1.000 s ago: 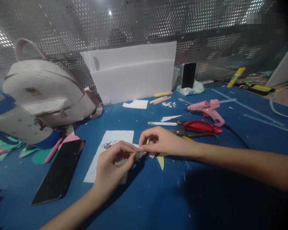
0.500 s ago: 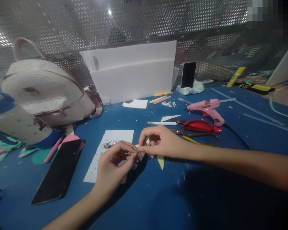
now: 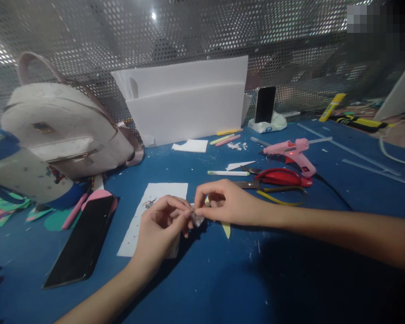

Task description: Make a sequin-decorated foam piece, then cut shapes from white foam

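Note:
My left hand (image 3: pixel 162 225) and my right hand (image 3: pixel 229 202) meet above the table, thumbs and forefingers pinched together. Between their fingertips is a small crumpled, whitish see-through piece (image 3: pixel 198 219), perhaps a little plastic bag; its contents are too small to make out. Under and behind my left hand lies a sheet of white paper (image 3: pixel 131 240) with small dark and coloured bits on it. A pointed yellow paper scrap (image 3: pixel 226 230) sticks out below my right hand. Just beyond that hand lie scissors (image 3: pixel 251 184), partly covered.
A pink glue gun (image 3: pixel 292 150) and red-handled pliers (image 3: pixel 280 177) lie to the right, near a white pen (image 3: pixel 227 173). At left are a black phone (image 3: pixel 81 243), a cup (image 3: pixel 37 171) and a white backpack (image 3: pixel 54 117). White boards (image 3: pixel 185 108) stand behind.
My fingertips have moved slightly apart, and more of the whitish piece shows between them. My left fingers now cover more of the bits on the paper.

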Tool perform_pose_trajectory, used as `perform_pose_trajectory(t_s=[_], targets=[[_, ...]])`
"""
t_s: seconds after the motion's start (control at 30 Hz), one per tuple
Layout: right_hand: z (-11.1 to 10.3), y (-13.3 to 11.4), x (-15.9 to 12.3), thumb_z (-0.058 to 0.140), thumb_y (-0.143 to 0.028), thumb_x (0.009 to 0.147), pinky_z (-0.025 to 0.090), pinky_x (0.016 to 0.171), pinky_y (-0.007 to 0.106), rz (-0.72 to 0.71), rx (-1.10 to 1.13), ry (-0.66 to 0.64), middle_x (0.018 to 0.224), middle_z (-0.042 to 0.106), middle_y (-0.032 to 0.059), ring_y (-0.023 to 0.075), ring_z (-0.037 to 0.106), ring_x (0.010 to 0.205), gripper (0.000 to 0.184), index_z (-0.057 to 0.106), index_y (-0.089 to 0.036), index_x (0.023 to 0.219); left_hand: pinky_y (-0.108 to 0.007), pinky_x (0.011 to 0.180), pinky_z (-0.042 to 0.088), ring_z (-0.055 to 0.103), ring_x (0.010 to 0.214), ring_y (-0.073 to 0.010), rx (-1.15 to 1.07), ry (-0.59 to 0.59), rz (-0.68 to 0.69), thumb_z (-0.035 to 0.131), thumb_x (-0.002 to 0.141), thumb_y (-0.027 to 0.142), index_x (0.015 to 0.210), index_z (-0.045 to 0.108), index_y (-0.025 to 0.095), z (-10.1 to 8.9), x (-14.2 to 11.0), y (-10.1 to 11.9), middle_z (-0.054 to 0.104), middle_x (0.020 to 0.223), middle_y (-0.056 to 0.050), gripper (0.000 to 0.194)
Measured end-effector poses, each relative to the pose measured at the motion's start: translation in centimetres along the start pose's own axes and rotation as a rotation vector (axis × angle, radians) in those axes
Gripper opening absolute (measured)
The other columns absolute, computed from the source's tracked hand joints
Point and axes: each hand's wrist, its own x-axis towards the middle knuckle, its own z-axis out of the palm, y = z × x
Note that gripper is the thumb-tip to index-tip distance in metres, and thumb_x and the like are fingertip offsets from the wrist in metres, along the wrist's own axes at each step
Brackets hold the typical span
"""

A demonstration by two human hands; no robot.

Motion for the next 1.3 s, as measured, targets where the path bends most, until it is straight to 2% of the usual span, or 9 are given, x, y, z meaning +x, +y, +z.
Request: perform_pose_trajectory(t_s=[0.23, 0.47, 0.7, 0.87, 1.07, 1.3], targets=[[0.10, 0.11, 0.10, 0.058, -0.013, 0.079, 0.028, 0.047, 0.019, 0.014, 0.042, -0.023, 0.069, 0.055, -0.0030, 0.0051, 0.037, 0.053, 0.004, 0.061, -0.016, 0.080, -0.015, 0.044, 0.050, 0.059, 0.055, -0.0075, 0.000, -0.009, 0.003, 0.068, 0.080, 0.014, 0.075, 0.060, 0.015, 0.07, -0.08, 0.31, 0.063, 0.077, -0.001, 0.009], [0.02, 0.01, 0.05, 0.058, -0.020, 0.084, 0.030, 0.049, 0.021, 0.012, 0.079, -0.016, 0.075, 0.058, -0.0011, 0.0057, 0.042, 0.054, 0.005, 0.060, -0.016, 0.084, -0.015, 0.043, 0.050, 0.057, 0.053, -0.0070, -0.018, 0.009, -0.049, 0.068, 0.080, 0.017, 0.075, 0.059, 0.015, -0.09, 0.10, -0.21, 0.062, 0.074, 0.000, 0.010], [0.19, 0.21, -0.15, 0.055, -0.020, 0.085, 0.029, 0.050, 0.021, -0.034, -0.028, -0.001, 0.077, 0.058, -0.0020, 0.0062, 0.040, 0.056, 0.006, 0.061, -0.017, 0.085, -0.014, 0.044, 0.048, 0.058, 0.049, -0.0080, -0.005, 0.007, -0.104, 0.071, 0.077, 0.018, 0.079, 0.058, 0.015, -0.11, 0.20, -0.01, 0.061, 0.055, 0.002, 0.014], [0.24, 0.25, -0.29, 0.056, -0.020, 0.084, 0.027, 0.052, 0.022, -0.086, -0.159, 0.052, 0.073, 0.055, -0.0031, 0.0067, 0.039, 0.056, 0.004, 0.060, -0.019, 0.083, -0.015, 0.044, 0.050, 0.060, 0.049, -0.0091, 0.034, 0.023, -0.068, 0.073, 0.075, 0.018, 0.079, 0.058, 0.015, -0.19, 0.21, -0.17, 0.063, 0.056, 0.001, 0.015], [0.27, 0.32, -0.27, 0.056, -0.017, 0.083, 0.028, 0.056, 0.022, -0.157, -0.253, 0.072, 0.078, 0.059, -0.0030, 0.0072, 0.040, 0.058, 0.004, 0.060, -0.019, 0.082, -0.016, 0.044, 0.050, 0.061, 0.052, -0.0099, 0.061, 0.050, -0.026, 0.072, 0.074, 0.018, 0.077, 0.061, 0.016, -0.16, 0.27, -0.35, 0.064, 0.060, 0.001, 0.012], [0.34, 0.41, -0.16, 0.056, -0.019, 0.083, 0.026, 0.054, 0.022, -0.126, -0.220, 0.071, 0.074, 0.058, -0.0032, 0.0069, 0.039, 0.056, 0.004, 0.059, -0.019, 0.081, -0.016, 0.043, 0.050, 0.058, 0.049, -0.0083, -0.032, 0.040, -0.103, 0.072, 0.075, 0.018, 0.079, 0.061, 0.016, -0.14, 0.29, -0.47, 0.063, 0.061, 0.001, 0.011]])
